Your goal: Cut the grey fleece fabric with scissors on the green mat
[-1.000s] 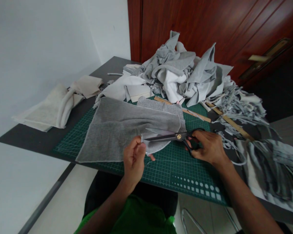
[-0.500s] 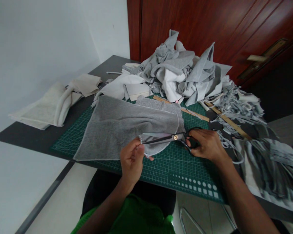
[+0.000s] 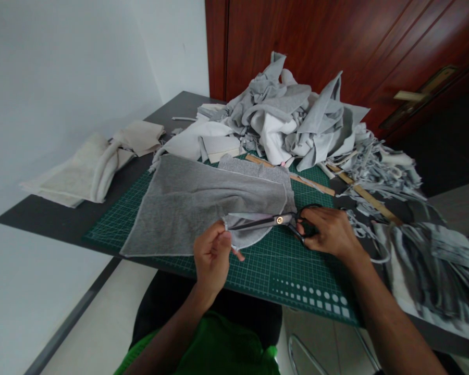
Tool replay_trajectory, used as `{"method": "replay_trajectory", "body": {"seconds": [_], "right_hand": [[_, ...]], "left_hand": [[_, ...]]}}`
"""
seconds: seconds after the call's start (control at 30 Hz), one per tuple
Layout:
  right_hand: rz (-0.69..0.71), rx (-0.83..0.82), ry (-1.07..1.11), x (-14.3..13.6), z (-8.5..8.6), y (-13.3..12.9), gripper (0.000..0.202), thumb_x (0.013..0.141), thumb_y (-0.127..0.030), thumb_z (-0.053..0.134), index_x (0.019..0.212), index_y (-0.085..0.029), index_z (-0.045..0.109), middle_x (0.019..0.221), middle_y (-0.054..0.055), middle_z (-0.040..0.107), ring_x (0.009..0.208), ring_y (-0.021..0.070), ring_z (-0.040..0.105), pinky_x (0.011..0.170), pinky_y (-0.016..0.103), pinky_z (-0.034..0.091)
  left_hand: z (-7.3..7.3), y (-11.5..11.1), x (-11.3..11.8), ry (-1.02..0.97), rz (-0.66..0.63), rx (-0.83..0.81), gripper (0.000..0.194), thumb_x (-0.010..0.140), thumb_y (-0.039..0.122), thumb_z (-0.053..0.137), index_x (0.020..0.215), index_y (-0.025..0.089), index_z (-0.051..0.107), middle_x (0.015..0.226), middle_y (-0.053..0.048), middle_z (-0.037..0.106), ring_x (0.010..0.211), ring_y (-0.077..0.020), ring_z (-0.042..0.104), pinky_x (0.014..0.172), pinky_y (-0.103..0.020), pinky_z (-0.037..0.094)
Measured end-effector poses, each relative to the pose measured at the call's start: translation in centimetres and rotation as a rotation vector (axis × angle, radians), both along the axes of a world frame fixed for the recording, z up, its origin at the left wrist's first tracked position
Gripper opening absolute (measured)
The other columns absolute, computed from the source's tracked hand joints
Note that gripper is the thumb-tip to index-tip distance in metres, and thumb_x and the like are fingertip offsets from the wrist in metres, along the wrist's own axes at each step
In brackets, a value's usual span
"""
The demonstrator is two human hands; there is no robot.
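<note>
A grey cloth piece (image 3: 180,203) lies on the green cutting mat (image 3: 258,276), its right end partly folded over. My left hand (image 3: 212,255) pinches the folded edge of this cloth at the mat's middle. In my right hand (image 3: 330,232) are black-handled scissors (image 3: 280,220), fingers through the handles. The blades point left along the fold, their tips close to my left fingertips. Whether the blades are inside the fold I cannot tell. A speckled grey piece (image 3: 254,167) shows from under the cloth's far edge.
Behind the mat rises a heap of grey and white fabric (image 3: 285,114). Cream cloths (image 3: 82,172) lie at the left. Wooden rulers (image 3: 363,195), thin scraps (image 3: 391,172) and a stack of grey pieces (image 3: 433,265) are at the right.
The view has shifted very slightly. The scissors have moved barely to the left, and both hands keep their holds.
</note>
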State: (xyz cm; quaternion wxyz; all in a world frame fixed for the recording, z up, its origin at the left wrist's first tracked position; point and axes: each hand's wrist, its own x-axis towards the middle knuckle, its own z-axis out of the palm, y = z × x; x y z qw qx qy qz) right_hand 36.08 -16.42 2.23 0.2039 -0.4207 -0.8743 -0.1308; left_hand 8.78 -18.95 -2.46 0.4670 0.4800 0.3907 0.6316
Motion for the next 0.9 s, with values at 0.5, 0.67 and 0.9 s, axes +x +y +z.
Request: {"method": "replay_trajectory", "body": {"seconds": [0.5, 0.67, 0.9], "right_hand": [[0.009, -0.006, -0.017, 0.1, 0.0, 0.0, 0.007, 0.076, -0.015, 0.054, 0.078, -0.022, 0.054, 0.067, -0.001, 0.06, 0.059, 0.0151, 0.054, 0.06, 0.027, 0.037], [0.007, 0.004, -0.016, 0.1, -0.2, 0.0, 0.007, 0.076, -0.015, 0.054, 0.076, -0.022, 0.053, 0.064, -0.001, 0.059, 0.057, 0.015, 0.052, 0.059, 0.027, 0.035], [-0.002, -0.021, -0.008, -0.2, -0.6, 0.0, 0.005, 0.077, -0.017, 0.054, 0.078, -0.022, 0.055, 0.064, -0.001, 0.059, 0.057, 0.015, 0.053, 0.058, 0.027, 0.036]], "left_hand": [[0.3, 0.0, -0.2, 0.113, 0.005, -0.004, 0.033, 0.095, 0.039, 0.056, 0.071, 0.016, 0.055, 0.049, 0.007, 0.048, 0.037, -0.0072, 0.054, 0.037, -0.016, 0.043], [0.5, 0.0, -0.2, 0.122, -0.001, -0.017, 0.038, 0.095, 0.042, 0.055, 0.067, 0.016, 0.052, 0.048, 0.007, 0.046, 0.035, -0.007, 0.052, 0.036, -0.016, 0.042], [1.0, 0.1, -0.1, 0.085, -0.035, -0.078, 0.041, 0.094, 0.046, 0.056, 0.065, 0.017, 0.049, 0.049, 0.008, 0.042, 0.034, -0.0058, 0.05, 0.033, -0.015, 0.043]]}}
